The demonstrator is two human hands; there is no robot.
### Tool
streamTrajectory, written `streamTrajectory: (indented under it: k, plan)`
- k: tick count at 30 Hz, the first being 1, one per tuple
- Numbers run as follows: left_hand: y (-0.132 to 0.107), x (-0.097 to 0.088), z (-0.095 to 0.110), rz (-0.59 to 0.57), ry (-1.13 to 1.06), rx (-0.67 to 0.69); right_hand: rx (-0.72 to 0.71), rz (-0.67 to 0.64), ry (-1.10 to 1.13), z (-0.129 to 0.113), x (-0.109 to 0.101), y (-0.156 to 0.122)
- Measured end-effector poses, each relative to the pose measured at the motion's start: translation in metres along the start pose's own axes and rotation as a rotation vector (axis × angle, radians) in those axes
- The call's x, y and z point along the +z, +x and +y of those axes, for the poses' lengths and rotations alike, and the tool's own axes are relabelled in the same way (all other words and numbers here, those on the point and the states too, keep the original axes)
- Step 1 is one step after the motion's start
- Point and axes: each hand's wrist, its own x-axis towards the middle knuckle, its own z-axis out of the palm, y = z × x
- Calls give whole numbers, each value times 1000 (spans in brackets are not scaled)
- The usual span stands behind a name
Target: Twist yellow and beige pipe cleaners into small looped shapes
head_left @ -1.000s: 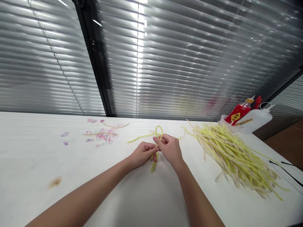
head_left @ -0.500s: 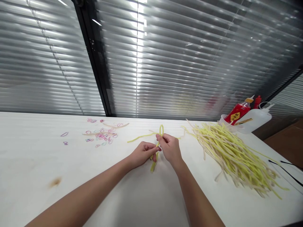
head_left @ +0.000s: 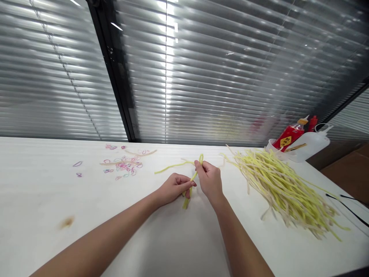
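Yellow cord just below the frame's centre is pinched by the left hand and the right hand, a narrow loop showing above the latter, with a heap of yellow and cream strands at frame right.

held strand: yellow | right pile: yellow mixed with beige | left bands: pink, purple, teal | table: white, brown stain near left | far blinds: grey, horizontal stripes | far-right bottle: red, yellow diamond label, orange cap
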Motion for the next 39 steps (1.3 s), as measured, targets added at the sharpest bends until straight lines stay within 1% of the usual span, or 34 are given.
streamTrajectory:
  k: [6,14,21,25,32,39]
  plan:
    - [1,1,-1,8,9,-10,1,-27,59,-1,0,0]
    - [0,0,-1,-22,-6,-5,-3,30,116,-2,-3,2]
    - [1,0,-1,-22,-18,-9,4,7,230,1,-4,4]
    - [0,0,0,-18,-36,-14,-4,27,256,0,-4,4]
    - [0,0,-3,-39,-78,-16,28,96,294,-1,-8,6]
    - [0,-1,-3,-55,-98,-16,35,108,348,1,-8,6]
